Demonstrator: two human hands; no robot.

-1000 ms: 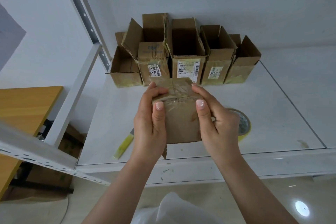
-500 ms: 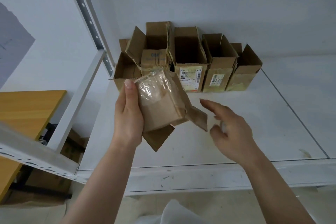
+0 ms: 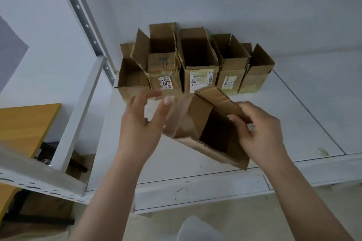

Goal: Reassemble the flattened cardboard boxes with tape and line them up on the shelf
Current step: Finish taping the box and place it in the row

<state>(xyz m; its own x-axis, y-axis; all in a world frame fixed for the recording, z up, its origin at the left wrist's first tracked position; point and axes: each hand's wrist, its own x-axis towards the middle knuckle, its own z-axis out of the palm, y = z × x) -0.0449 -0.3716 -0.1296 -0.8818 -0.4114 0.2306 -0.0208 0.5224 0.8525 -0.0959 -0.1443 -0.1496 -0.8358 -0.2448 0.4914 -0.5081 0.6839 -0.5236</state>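
Note:
I hold a small brown cardboard box [image 3: 197,121] over the white shelf [image 3: 293,123], tilted so its open mouth faces me and its flaps stand out. My right hand [image 3: 260,133] grips the box's right flap, with the thumb inside the opening. My left hand [image 3: 141,123] is at the box's left side with fingers straight and spread. Blur hides whether it touches the wall. Several open boxes [image 3: 201,60] stand in a row at the back of the shelf, against the wall.
A white perforated shelf post [image 3: 82,15] rises at the left, with a white crossbeam [image 3: 76,123] below it. A wooden tabletop [image 3: 25,127] lies beyond the shelf on the left. Bare shelf surface extends to the right of the row.
The box has turned from taped bottom up to open mouth toward me. My right hand has taken hold of its right flap. My left hand has released its grip and opened.

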